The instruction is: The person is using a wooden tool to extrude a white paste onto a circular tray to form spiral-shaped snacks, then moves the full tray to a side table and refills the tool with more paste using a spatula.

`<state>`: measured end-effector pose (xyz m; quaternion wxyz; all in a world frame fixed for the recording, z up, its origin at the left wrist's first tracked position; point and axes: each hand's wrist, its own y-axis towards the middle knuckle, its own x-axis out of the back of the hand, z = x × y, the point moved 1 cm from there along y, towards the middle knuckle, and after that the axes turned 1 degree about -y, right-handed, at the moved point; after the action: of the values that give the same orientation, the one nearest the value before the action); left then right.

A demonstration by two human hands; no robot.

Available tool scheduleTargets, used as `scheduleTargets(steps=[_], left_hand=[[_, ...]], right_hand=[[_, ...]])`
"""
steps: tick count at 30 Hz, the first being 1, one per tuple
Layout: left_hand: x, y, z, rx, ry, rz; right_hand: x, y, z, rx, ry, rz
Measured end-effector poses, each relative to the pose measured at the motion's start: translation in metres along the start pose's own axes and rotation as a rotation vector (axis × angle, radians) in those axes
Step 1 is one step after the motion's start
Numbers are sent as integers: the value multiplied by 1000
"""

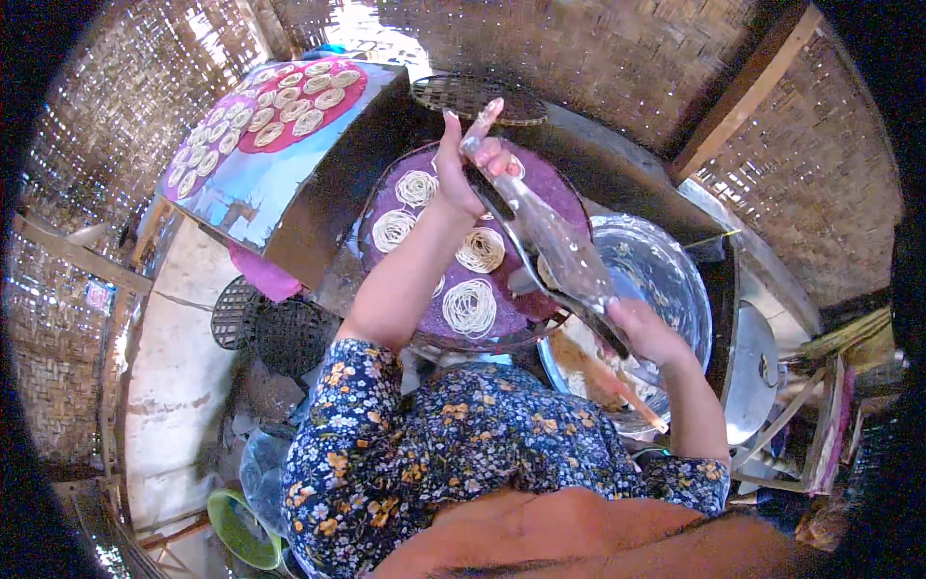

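Note:
Both my hands hold a long, batter-smeared tool point(559, 236) with a dark edge, slanting from far left to near right. At its far end, my left hand point(473, 159) has its fingers curled around it. My right hand point(641, 330) is closed on the near end. A short metal tube point(524, 281) shows beside the tool's middle; how they join is hidden. Underneath lies a round tray point(439, 253) covered in purple, carrying several coiled nests of pale strands point(470, 308). To the right, a large metal basin point(699, 289) holds pale dough or batter and a wooden stick point(632, 394).
A blue-topped table point(256, 198) at the far left bears several pale nests on pink and purple sheets. A round woven rack point(479, 99) lies behind the tray. Metal lid point(752, 372) and wooden frame point(820, 434) stand right. A green basin point(241, 529) sits lower left.

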<state>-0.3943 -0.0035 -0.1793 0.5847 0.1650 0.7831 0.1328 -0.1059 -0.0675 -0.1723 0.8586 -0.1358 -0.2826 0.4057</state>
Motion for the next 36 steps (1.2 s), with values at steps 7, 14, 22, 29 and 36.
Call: scheduleTargets(steps=[7, 14, 22, 29, 36], left_hand=[[-30, 1, 3, -90, -31, 67], [-52, -9, -21, -94, 36, 114], [-60, -1, -17, -68, -54, 152], [-70, -14, -34, -42, 3, 144], [-62, -21, -1, -4, -3, 4]], right_hand=[[17, -30, 27, -60, -143, -156], [-7, -37, 55, 104, -140, -253], [11, -44, 61, 145, -424, -324], [-2, -36, 57, 244, -325, -295], [2, -54, 33, 203, -305, -278]])
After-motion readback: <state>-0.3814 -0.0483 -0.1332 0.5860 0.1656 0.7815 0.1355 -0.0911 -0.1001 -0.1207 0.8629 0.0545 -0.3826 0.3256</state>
